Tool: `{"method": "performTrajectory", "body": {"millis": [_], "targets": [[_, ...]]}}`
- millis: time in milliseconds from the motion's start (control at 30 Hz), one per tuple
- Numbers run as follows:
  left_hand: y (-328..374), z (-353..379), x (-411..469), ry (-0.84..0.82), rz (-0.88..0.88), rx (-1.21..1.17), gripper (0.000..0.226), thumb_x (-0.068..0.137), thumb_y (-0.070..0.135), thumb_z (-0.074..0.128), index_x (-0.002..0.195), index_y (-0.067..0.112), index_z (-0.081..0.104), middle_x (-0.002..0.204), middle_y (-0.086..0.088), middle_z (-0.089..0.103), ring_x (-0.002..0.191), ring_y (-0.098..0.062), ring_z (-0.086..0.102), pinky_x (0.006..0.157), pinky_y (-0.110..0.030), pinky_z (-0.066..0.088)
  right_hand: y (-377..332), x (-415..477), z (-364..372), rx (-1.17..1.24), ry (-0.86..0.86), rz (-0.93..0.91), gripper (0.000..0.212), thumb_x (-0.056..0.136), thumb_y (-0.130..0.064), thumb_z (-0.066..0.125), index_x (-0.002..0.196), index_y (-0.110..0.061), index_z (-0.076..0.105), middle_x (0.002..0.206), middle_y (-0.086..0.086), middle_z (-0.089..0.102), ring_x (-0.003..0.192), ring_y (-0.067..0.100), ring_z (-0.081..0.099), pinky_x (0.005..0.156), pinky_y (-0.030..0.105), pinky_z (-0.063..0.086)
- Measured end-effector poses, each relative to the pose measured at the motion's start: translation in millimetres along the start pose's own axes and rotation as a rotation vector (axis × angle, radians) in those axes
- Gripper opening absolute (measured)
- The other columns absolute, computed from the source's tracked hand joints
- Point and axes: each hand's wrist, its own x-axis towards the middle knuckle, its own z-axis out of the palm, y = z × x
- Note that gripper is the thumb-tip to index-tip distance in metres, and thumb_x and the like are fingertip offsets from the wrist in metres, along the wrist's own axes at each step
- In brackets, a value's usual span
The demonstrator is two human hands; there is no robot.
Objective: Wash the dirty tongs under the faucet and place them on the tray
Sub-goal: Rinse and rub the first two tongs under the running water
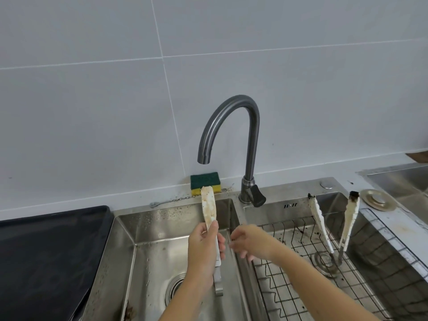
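Observation:
My left hand (203, 249) grips a pair of white, brown-stained tongs (208, 207) squeezed together, tips pointing up and away over the left sink basin (162, 228). The tips sit below and just in front of the grey faucet spout (203, 158); no water is running. My right hand (250, 242) hovers beside the tongs with fingers loosely curled, holding nothing. A second dirty pair of tongs (333, 225) stands spread in the right basin on a wire rack (296, 269). A black tray (46, 256) lies on the counter at the left.
A green and yellow sponge (205, 183) sits on the sink ledge behind the tong tips. The faucet handle (257, 195) points forward. A round metal drain cover (378, 200) lies on the counter at right. The drain (176, 288) is under my left wrist.

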Motion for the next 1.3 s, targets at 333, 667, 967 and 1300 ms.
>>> {"method": "performTrajectory", "body": {"millis": [333, 667, 967, 1300], "targets": [[15.2, -7.8, 26.4, 0.021, -0.092, -0.127, 0.008, 0.095, 0.015, 0.051, 0.094, 0.009, 0.056, 0.063, -0.006, 0.052, 0.051, -0.013, 0.042, 0.039, -0.023, 0.033, -0.4, 19.4, -65.2, 0.133, 0.839, -0.258, 0.013, 0.090, -0.027, 0.060, 0.100, -0.020, 0.058, 0.100, -0.001, 0.054, 0.095, 0.012, 0.050, 0.081, 0.025, 0.040], [18.7, -12.3, 35.7, 0.103, -0.062, -0.165, 0.012, 0.096, 0.016, 0.050, 0.096, 0.005, 0.056, 0.063, -0.007, 0.051, 0.049, -0.014, 0.042, 0.039, -0.024, 0.034, 14.7, 52.2, -55.6, 0.412, 0.620, -0.142, 0.030, 0.096, -0.037, 0.046, 0.092, -0.013, 0.063, 0.073, -0.002, 0.057, 0.068, 0.013, 0.051, 0.063, 0.024, 0.041], [10.0, -19.7, 39.3, 0.154, -0.120, -0.206, 0.011, 0.096, 0.016, 0.050, 0.089, 0.009, 0.056, 0.065, -0.007, 0.051, 0.053, -0.014, 0.042, 0.045, -0.026, 0.035, 22.8, 65.0, -57.6, 0.506, 0.630, -0.101, 0.033, 0.093, -0.033, 0.052, 0.074, -0.007, 0.057, 0.065, 0.006, 0.048, 0.067, 0.024, 0.046, 0.065, 0.040, 0.042], [2.2, -36.6, 39.6, 0.230, -0.177, -0.261, 0.016, 0.095, 0.013, 0.050, 0.081, 0.009, 0.054, 0.067, -0.008, 0.050, 0.054, -0.016, 0.040, 0.047, -0.028, 0.032, 38.1, 61.1, -50.2, 0.463, 0.650, -0.162, 0.027, 0.093, -0.033, 0.051, 0.090, -0.009, 0.066, 0.074, 0.004, 0.060, 0.071, 0.018, 0.053, 0.067, 0.033, 0.044]]}}
